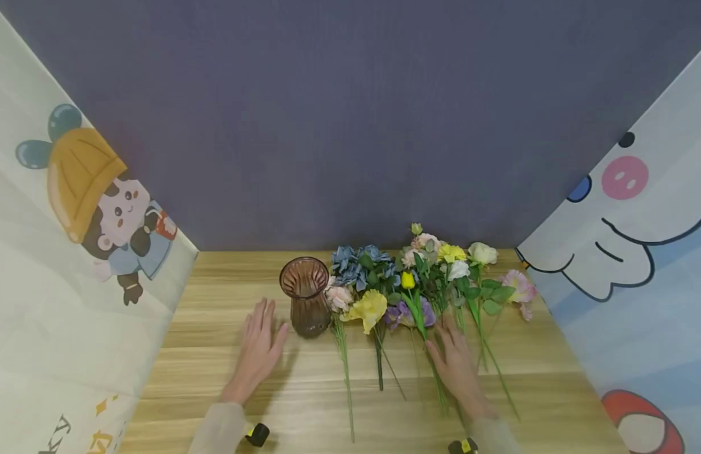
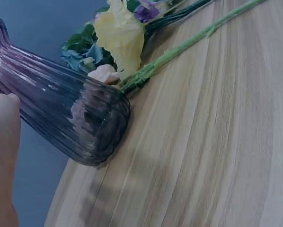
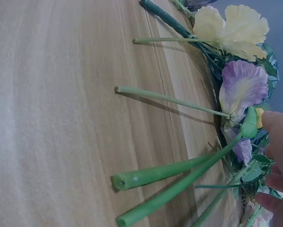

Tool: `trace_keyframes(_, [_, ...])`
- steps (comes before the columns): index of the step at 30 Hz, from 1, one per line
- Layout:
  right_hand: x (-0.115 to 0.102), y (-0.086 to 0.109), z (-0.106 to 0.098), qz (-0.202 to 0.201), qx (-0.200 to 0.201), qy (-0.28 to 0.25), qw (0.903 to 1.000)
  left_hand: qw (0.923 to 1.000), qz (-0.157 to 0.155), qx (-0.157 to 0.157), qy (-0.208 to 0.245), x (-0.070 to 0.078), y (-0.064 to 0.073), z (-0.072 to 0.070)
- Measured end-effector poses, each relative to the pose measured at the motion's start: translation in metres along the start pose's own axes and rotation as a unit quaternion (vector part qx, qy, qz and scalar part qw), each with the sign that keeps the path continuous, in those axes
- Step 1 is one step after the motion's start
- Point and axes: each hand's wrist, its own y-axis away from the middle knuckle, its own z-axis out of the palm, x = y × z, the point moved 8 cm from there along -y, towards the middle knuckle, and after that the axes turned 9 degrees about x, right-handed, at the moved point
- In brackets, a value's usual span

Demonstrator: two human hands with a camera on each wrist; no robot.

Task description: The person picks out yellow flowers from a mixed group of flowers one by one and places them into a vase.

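Observation:
A ribbed, brownish-purple glass vase stands upright on the wooden table. Just left of it is my left hand, fingers extended and nothing held; in the left wrist view its thumb overlaps the vase's side. My right hand reaches over the stems right of centre, fingers stretched forward at the blooms. Close to those fingers are a yellow tulip and a purple flower. The right wrist view shows thick green stems beside this hand, its fingertips partly hidden among leaves.
Artificial flowers lie in a row right of the vase: blue blooms, a large yellow one, a white rose and a pink one. Long stems point towards me across the table. A dark wall rises behind.

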Motion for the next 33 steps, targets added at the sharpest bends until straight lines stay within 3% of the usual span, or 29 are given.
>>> trace_keyframes(9, [-0.011, -0.003, -0.003, -0.004, 0.02, 0.018, 0.9996, 0.9988, -0.015, 0.012, 0.045, 0.009, -0.011, 0.003])
trace_keyframes(15, [-0.013, -0.001, 0.005, -0.001, 0.001, 0.032, 0.9995, 0.9943, -0.026, 0.026, 0.1, 0.018, -0.018, 0.003])
trace_keyframes(18, [-0.016, -0.001, 0.007, -0.013, 0.002, 0.042, 0.999, 0.9855, -0.036, 0.041, 0.161, 0.021, -0.025, 0.001])
trace_keyframes(21, [-0.019, 0.0, 0.008, -0.021, 0.003, 0.05, 0.9985, 0.9698, -0.057, 0.047, 0.232, 0.024, -0.037, -0.002])
trace_keyframes(23, [-0.02, 0.001, 0.008, -0.026, 0.008, 0.05, 0.9984, 0.9587, -0.078, 0.035, 0.271, 0.024, -0.044, -0.002])
trace_keyframes(25, [-0.019, 0.002, 0.008, -0.023, 0.008, 0.049, 0.9985, 0.9529, -0.095, 0.015, 0.288, 0.025, -0.052, -0.002])
trace_keyframes(29, [-0.019, 0.003, 0.008, -0.025, 0.013, 0.053, 0.9982, 0.948, -0.112, -0.021, 0.297, 0.024, -0.06, -0.002])
trace_keyframes(33, [-0.018, 0.003, 0.009, -0.019, 0.006, 0.053, 0.9984, 0.9465, -0.108, -0.032, 0.303, 0.025, -0.069, -0.006])
